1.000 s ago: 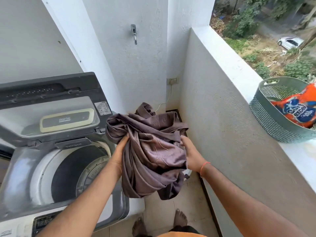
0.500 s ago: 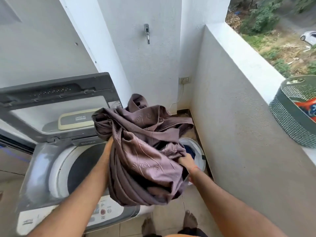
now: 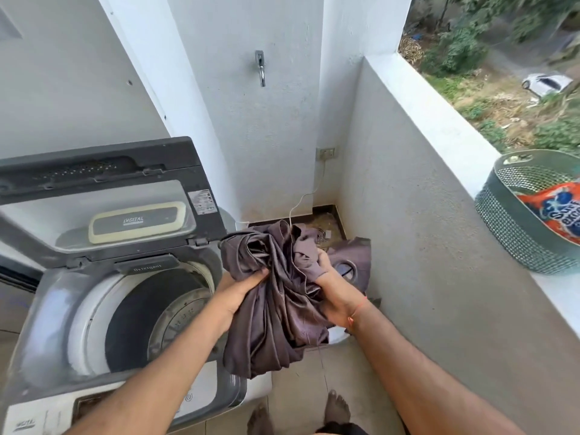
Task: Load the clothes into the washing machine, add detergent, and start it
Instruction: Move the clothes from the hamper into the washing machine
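A bundled brown-purple cloth [image 3: 276, 306] hangs in the air just right of the top-loading washing machine [image 3: 56, 309]. My left hand [image 3: 241, 290] grips its left side and my right hand [image 3: 332, 296] grips its right side. The machine's lid [image 3: 103, 189] stands open and the dark drum [image 3: 150, 315] is visible and looks empty. An orange detergent packet [image 3: 555, 208] lies in a green basket [image 3: 514, 227] on the parapet ledge at the right. Part of a white bucket [image 3: 345, 268] shows behind the cloth.
A tap [image 3: 260, 65] sticks out of the white wall above. A socket [image 3: 326, 152] with a white cable sits in the corner. The balcony parapet [image 3: 423, 98] runs along the right. My bare feet [image 3: 335, 406] stand on the tiled floor.
The cloth bundle has come down lower and is more bunched between my hands. My view has swung slightly, showing more of the basket and detergent packet.
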